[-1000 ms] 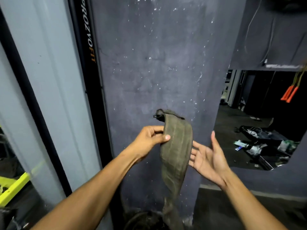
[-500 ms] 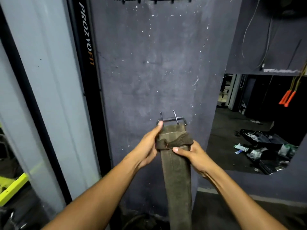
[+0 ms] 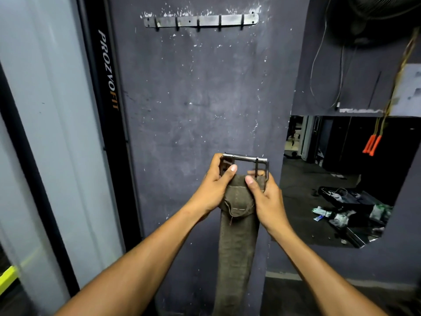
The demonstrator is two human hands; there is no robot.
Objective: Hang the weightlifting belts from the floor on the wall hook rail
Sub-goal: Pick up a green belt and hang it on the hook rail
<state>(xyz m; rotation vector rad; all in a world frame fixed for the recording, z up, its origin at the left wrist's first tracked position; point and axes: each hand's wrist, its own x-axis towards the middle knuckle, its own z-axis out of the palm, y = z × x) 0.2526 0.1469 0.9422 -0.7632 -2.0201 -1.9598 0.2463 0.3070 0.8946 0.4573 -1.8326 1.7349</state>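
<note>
A worn olive-brown weightlifting belt hangs straight down in front of the dark wall, its metal double-prong buckle at the top. My left hand grips the belt's top left by the buckle. My right hand grips the top right, thumb pressed on the fabric below the buckle. The grey metal hook rail, with several small hooks and nothing on them, is fixed high on the wall, well above the buckle. The belt's lower end runs out of view.
A black upright marked PROZVOFIT stands left of the wall, beside a pale grey panel. To the right a mirror reflects a cluttered floor. Orange-handled ropes and cables hang at the upper right.
My right hand closed on the belt's top beside the left. Both hands turned the buckle upward and raised it. The view tilted up, bringing the hook rail fully into sight.
</note>
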